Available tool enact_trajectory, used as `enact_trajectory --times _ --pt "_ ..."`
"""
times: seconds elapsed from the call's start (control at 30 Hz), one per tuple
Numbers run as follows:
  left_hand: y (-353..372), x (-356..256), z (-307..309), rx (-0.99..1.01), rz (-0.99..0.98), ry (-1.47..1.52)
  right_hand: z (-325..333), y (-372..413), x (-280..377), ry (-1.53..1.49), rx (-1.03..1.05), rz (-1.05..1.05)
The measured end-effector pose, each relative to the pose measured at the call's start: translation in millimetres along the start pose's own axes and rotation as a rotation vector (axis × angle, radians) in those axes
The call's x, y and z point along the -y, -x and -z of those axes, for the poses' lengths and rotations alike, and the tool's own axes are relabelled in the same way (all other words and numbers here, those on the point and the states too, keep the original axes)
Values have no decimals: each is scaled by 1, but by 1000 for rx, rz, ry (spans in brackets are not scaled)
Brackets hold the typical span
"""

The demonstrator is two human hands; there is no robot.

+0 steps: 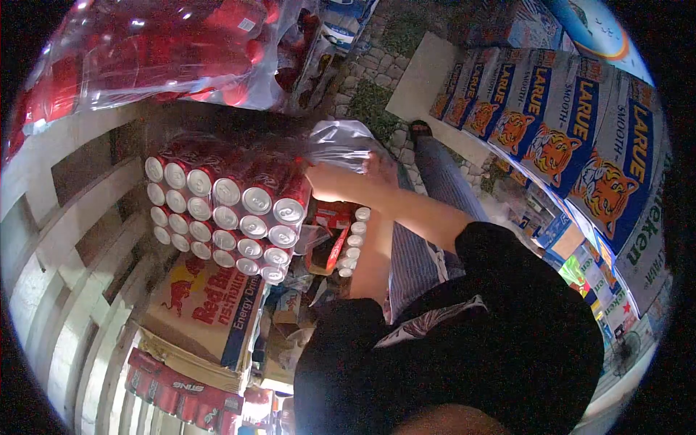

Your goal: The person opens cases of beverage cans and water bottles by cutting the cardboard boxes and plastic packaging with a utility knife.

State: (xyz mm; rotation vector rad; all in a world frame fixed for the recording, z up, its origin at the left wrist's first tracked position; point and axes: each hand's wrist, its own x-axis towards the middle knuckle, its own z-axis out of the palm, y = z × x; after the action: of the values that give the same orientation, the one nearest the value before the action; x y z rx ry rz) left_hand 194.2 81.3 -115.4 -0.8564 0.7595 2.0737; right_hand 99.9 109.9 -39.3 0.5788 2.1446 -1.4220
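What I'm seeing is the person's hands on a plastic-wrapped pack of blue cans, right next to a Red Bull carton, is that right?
Not quite: the cans are red, not blue, as the head view shows. The rest holds: the left hand and right hand are on the plastic-wrapped pack, right next to the Red Bull carton.

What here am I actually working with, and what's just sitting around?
In hand: wrapped can pack, held by left hand and right hand.
Lying about: Red Bull carton, Sting cans, Larue boxes, red bottle pack.
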Motion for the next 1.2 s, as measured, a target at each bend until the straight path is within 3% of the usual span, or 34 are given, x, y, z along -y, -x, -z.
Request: enact_trajectory --times 0.03,0.07,0.13,0.17,0.23,0.37,0.4,0.43,0.47,0.53,0.6,0.67,0.73,0.83,0.9,1.0,1.03,1.07,1.13,1.2 --pt "2 4 -3 -140 -69 42 -10 -6 -9 -26 -86 53" --pt "-4 6 6 -137 -65 47 -6 -9 -10 -20 -88 49" --pt "-25 6 38 278 192 303 5 -12 -6 -59 84 -15" --pt "-23 7 33 280 191 299 -2 -13 -11 73 128 42" --pt "-11 12 22 -102 -157 -423 -4 12 -12 22 106 18" --pt "-15 14 55 14 19 -246 -8 23 -20 -69 56 -58" --pt "-6 7 47 13 33 -344 -4 22 -17 -85 1 -84" --pt "1 0 37 11 46 -446 0 22 -17 82 89 -75" --pt "1 0 42 6 42 -453 -2 26 -19 75 90 -70" --pt "-2 2 51 -135 100 -906 -8 40 -30 34 6 -40" --pt "-6 1 61 -121 85 -1000 -10 54 -30 -91 37 -102" --pt "-10 -5 69 -88 49 -1194 -6 65 -27 264 41 -139" --pt "-12 -4 76 -47 20 -1392 -5 65 -27 186 54 -158" --pt "16 0 27 -83 -115 -1366 -4 54 -21 -61 70 -201" --pt "22 -2 30 -122 -66 -1241 -9 59 -18 -155 92 -224" --pt "20 7 32 -203 31 -820 -13 80 -19 7 -296 -24" --pt "22 8 32 -230 59 -684 -31 48 -31 -345 -131 -192" --pt "22 9 32 -233 53 -685 -24 43 -30 -346 -128 -187" --pt "20 11 31 -173 -8 -240 -14 35 -24 -482 59 -218" --pt "25 6 18 -188 -16 -310 -12 60 -11 -540 -48 -158"
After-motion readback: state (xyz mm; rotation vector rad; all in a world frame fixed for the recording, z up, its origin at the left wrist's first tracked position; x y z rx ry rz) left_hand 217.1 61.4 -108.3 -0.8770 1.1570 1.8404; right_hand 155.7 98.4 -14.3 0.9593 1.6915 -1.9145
